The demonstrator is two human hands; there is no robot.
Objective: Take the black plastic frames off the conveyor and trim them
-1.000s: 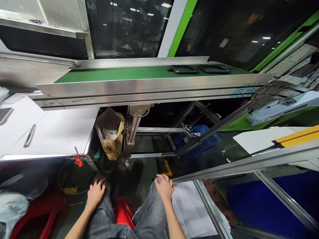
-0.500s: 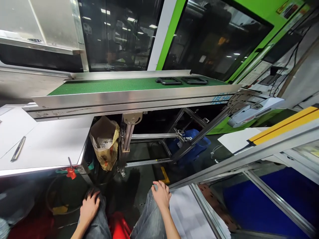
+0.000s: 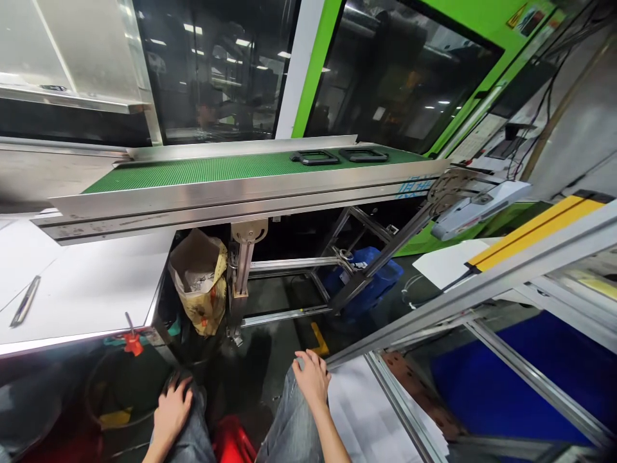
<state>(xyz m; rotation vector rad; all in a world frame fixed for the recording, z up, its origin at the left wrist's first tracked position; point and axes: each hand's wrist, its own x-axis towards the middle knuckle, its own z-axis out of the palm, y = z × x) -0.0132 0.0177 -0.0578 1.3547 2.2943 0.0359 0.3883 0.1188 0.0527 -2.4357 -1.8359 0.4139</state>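
My left hand (image 3: pixel 172 411) lies on my left knee, fingers curved over the grey jeans, holding nothing. My right hand (image 3: pixel 312 378) rests the same way on my right knee, fingers draped over the cloth. I sit on a red stool (image 3: pixel 232 441). Ahead runs a green conveyor belt (image 3: pixel 202 170) in a steel frame, well beyond reach of both hands. Two black rectangular plastic frames (image 3: pixel 314 157) (image 3: pixel 363 155) lie flat on the belt towards its right end.
A white worktable (image 3: pixel 87 292) stands at the left with a metal tool (image 3: pixel 25 301) on it. A brown paper bag of scrap (image 3: pixel 198 289) hangs under the belt. A steel-framed guard (image 3: pixel 482 289) and a blue bin (image 3: pixel 525 366) fill the right. White sheets (image 3: pixel 366 411) lie beside my right knee.
My view has swung up and to the right, so the belt and black frames sit further left in the picture. Both hands stay on my knees.
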